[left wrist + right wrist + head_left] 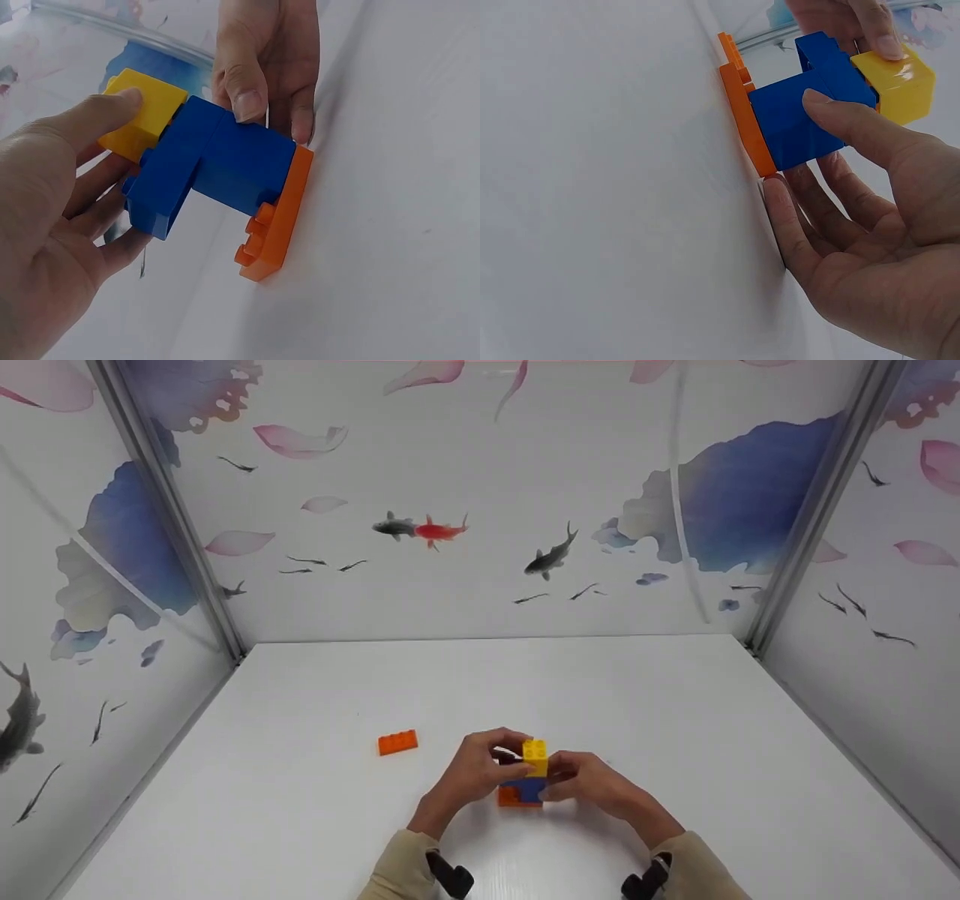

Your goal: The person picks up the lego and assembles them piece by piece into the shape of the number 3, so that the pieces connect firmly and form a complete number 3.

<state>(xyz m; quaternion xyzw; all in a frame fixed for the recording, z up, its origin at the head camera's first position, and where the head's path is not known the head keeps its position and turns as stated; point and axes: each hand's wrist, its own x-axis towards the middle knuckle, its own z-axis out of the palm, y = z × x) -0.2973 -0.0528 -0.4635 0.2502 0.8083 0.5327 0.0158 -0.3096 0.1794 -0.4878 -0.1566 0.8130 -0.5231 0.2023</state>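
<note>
A stack of toy building bricks stands on the white table in front of me. An orange brick point(281, 217) lies at its base, studs showing at one end. On that sits a blue brick point(247, 161), and a second blue brick point(176, 169) on top of it juts out over the side. A yellow brick point(535, 757) tops the stack at one end. My left hand point(480, 769) pinches the yellow brick, thumb on its near face. With the thumb on the lower blue brick, my right hand point(596, 784) holds the stack from the other side.
A loose orange brick point(397, 742) with studs up lies on the table point(315, 817), to the left of my hands. White panels point(480, 607) printed with fish and petals stand at the back and both sides, joined by metal corner posts point(176, 510).
</note>
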